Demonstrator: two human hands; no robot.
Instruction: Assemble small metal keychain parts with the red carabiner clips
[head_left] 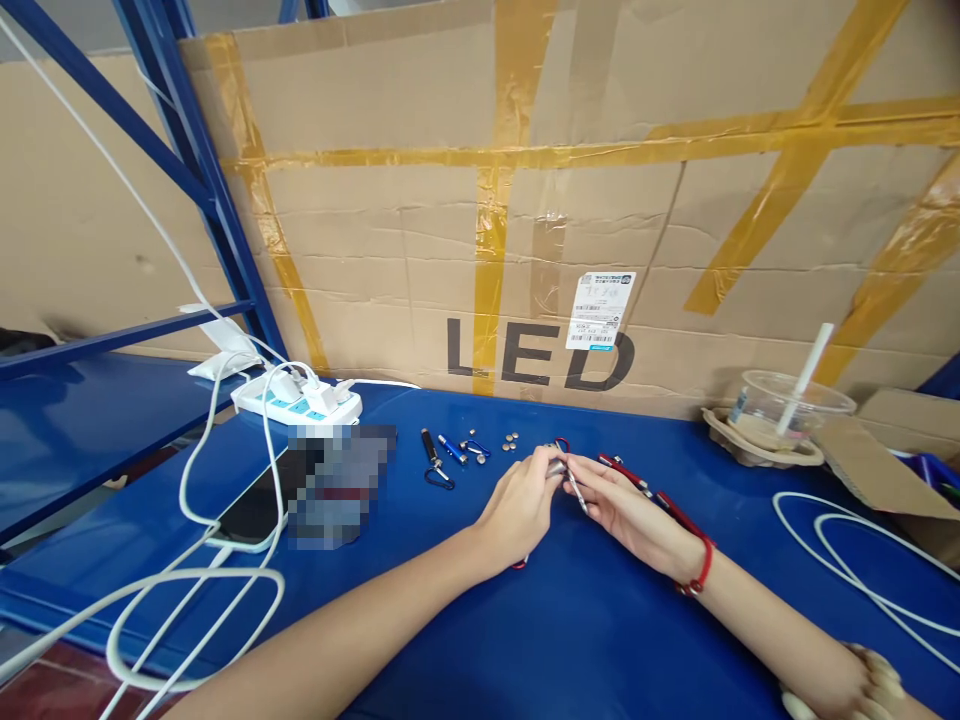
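In the head view my left hand (521, 505) is closed around a small silver metal tube (556, 467), most of it hidden by the fingers. My right hand (630, 512) meets it at the tube's end, its fingers closed on a thin silver rod-like piece (578, 494) that points down toward the table. Bits of red show behind and below my hands. To the left lie a black mini flashlight (429, 445) with a carabiner clip and a blue mini flashlight (452, 450). Several button cells (511, 441) are scattered nearby. Slim red tubes (626, 472) lie beyond my right hand.
A white power strip (300, 402) with plugs and looping white cables stands left on the blue table (480, 640). Near it lies a phone (262, 500), beside a blurred patch. A plastic cup with a straw (787, 410) sits back right. A large cardboard box (405, 240) walls the back.
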